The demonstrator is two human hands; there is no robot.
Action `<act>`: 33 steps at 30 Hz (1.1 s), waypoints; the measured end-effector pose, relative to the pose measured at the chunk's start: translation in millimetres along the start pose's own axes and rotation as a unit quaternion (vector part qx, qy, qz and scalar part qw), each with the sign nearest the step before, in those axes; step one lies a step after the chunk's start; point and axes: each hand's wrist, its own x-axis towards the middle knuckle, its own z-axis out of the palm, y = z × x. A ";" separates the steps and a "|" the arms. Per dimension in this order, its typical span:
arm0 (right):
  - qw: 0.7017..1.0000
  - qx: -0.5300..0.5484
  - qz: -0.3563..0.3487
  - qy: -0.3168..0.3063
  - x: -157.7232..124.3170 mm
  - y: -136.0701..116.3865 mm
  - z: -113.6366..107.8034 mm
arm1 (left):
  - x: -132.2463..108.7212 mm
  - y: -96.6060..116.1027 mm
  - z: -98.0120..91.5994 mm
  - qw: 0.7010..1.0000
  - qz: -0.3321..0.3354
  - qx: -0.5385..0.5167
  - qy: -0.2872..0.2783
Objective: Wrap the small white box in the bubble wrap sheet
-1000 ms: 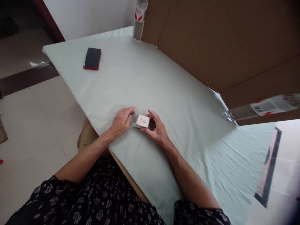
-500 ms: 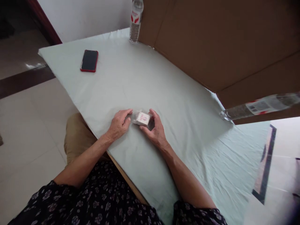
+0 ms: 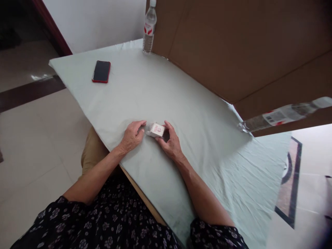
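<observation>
A small white box (image 3: 157,130) with red print, wrapped in clear crinkled plastic, is on the pale green tablecloth near the table's front edge. My right hand (image 3: 171,141) has it by its right side, thumb at the near edge and fingers at the far edge. Just left of the box, my left hand (image 3: 132,136) rests on the cloth. Its thumb and forefinger are apart with nothing between them, and a narrow gap separates them from the plastic.
A phone (image 3: 101,72) in a red case lies at the far left of the table (image 3: 124,90). Brown cardboard (image 3: 233,48) stands along the far right side, with a clear bottle (image 3: 148,31) at its left end and another bottle (image 3: 280,116) on the right.
The camera view has shifted slightly, so the phone, bottles and cardboard sit at different places in the picture. Both hands and the box keep nearly the same positions.
</observation>
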 end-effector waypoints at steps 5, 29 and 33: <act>1.000 -0.003 0.010 -0.001 0.2 2.3 -0.2 | 1.0 -2.2 -0.5 1.000 0.003 0.001 -0.005; 0.998 0.038 -0.012 0.040 9.1 11.1 7.2 | -13.9 15.6 19.5 0.984 0.026 0.164 -0.064; 0.998 0.040 -0.010 0.040 9.4 8.3 6.4 | -14.2 15.2 19.7 0.983 0.030 0.168 -0.066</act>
